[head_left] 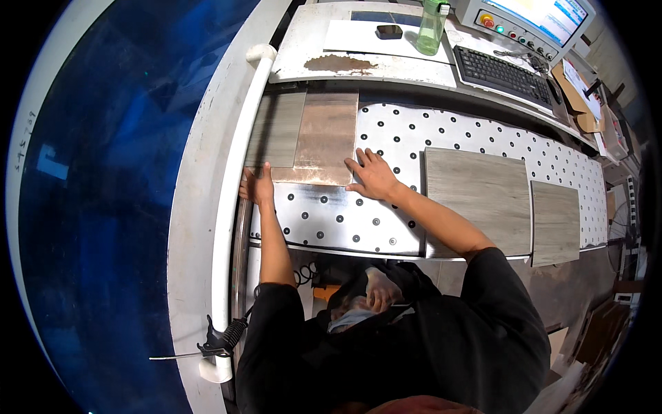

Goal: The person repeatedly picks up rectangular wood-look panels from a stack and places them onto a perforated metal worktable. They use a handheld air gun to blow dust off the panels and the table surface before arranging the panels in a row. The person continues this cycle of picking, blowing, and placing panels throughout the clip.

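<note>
A brown, scuffed board (327, 127) lies on the white machine table dotted with black studs. On top of its left part rests a smaller grey wood-grain board (279, 131), reaching to the white rail. My left hand (258, 186) is at the near left corner of these boards, beside the rail, thumb raised against the near edge and fingers partly hidden. My right hand (374, 177) lies with spread fingers at the brown board's right near corner, fingertips touching its edge. Neither hand appears to grip anything.
Right of my hands lie a large grey wood-grain panel (477, 196) and a narrower one (556, 222). A white rail (238, 186) borders the left, with an air gun (222, 339) near its lower end. Beyond are a green bottle (432, 29), a keyboard (503, 74) and a control screen (534, 17).
</note>
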Tool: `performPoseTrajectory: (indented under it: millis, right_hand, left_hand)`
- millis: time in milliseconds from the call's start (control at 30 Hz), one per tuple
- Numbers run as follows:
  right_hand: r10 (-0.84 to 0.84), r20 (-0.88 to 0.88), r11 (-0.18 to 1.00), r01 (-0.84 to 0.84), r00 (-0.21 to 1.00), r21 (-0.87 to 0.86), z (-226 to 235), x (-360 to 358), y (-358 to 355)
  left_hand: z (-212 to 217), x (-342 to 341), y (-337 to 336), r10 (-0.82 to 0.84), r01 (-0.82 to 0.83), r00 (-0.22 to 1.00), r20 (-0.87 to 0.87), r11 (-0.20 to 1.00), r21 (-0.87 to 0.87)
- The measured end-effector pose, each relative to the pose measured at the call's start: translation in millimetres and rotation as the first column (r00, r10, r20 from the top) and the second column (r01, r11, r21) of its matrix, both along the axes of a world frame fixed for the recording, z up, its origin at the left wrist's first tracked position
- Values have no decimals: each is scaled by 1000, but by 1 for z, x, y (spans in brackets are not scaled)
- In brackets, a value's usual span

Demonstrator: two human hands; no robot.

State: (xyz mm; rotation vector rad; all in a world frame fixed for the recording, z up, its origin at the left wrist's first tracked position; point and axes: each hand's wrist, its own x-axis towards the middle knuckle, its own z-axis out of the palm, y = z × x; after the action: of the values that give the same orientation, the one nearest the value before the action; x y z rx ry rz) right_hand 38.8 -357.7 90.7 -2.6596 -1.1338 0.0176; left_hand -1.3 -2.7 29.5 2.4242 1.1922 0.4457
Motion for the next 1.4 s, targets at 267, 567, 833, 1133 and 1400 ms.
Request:
performPoseTrajectory:
  millis: [267,567,833,1133,1400]
  right_hand:
    - [61,21,996,-59,998,-65,-5,3,4]
    - [155,-71,946,-128,985,298,-29,2,73]
    - [154,-25,948,-140,988,286,-43,13,142]
    - [148,-31,942,-132,988,308,-42,14,139]
    - [151,-10,923,-138,988,358,-41,13,139]
  left_hand:
    - [-29,-2,26,-15,12,1000,27,993,113]
    - [-18,0,14,13,-10,1000,-23,991,132]
    - [-7,-1,5,12,-9,999,-34,996,84]
    - [-8,-2,6,17,-14,999,-47,998,58]
    - [-9,-1,8,26,-21,996,-82,998,66]
